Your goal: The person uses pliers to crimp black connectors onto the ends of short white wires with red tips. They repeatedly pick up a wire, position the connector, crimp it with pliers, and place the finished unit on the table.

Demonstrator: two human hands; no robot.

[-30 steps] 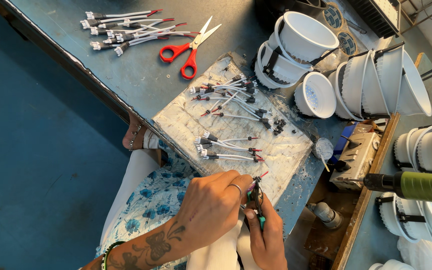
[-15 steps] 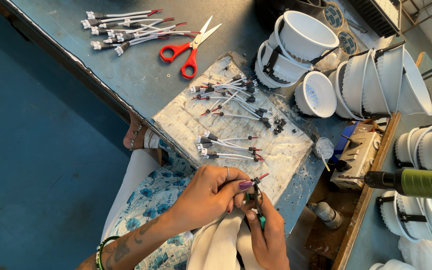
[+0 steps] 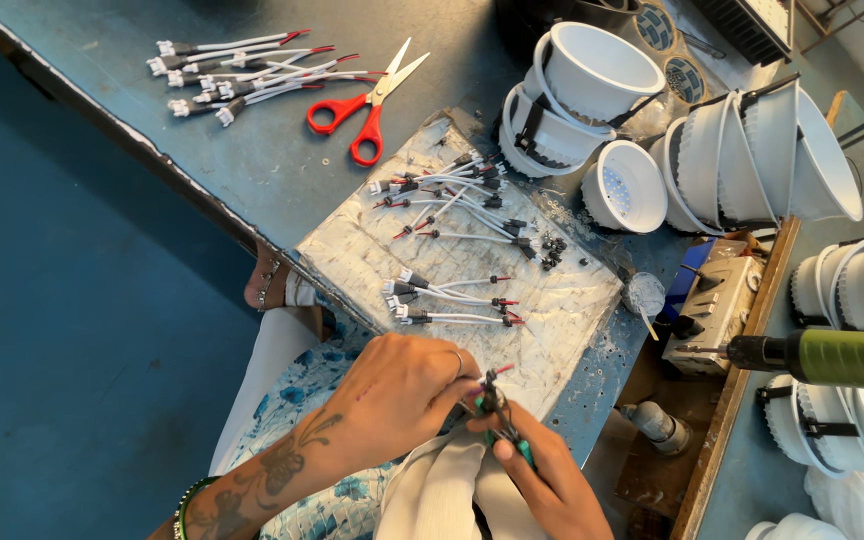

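Note:
My left hand [image 3: 404,388] and my right hand [image 3: 542,482] meet at the lower middle of the view, over my lap. Together they pinch a small wire connector [image 3: 493,392] with a black plug and a red tip; a thin green-handled tool [image 3: 518,447] lies in my right hand. Just above them a worn whitish mat [image 3: 572,300] on the grey-blue bench holds several more short white wires with black and red ends [image 3: 449,297], in two loose groups.
Red-handled scissors [image 3: 364,108] and a bundle of white wire leads [image 3: 242,68] lie at the back of the bench [image 3: 202,140]. Stacks of white round lamp housings [image 3: 592,85] stand to the right. A green-handled tool [image 3: 832,357] and a grey box [image 3: 717,305] sit at right.
My left hand has shifted slightly and its fingers have closed tighter on the connector beside my right hand. Nothing on the bench has moved.

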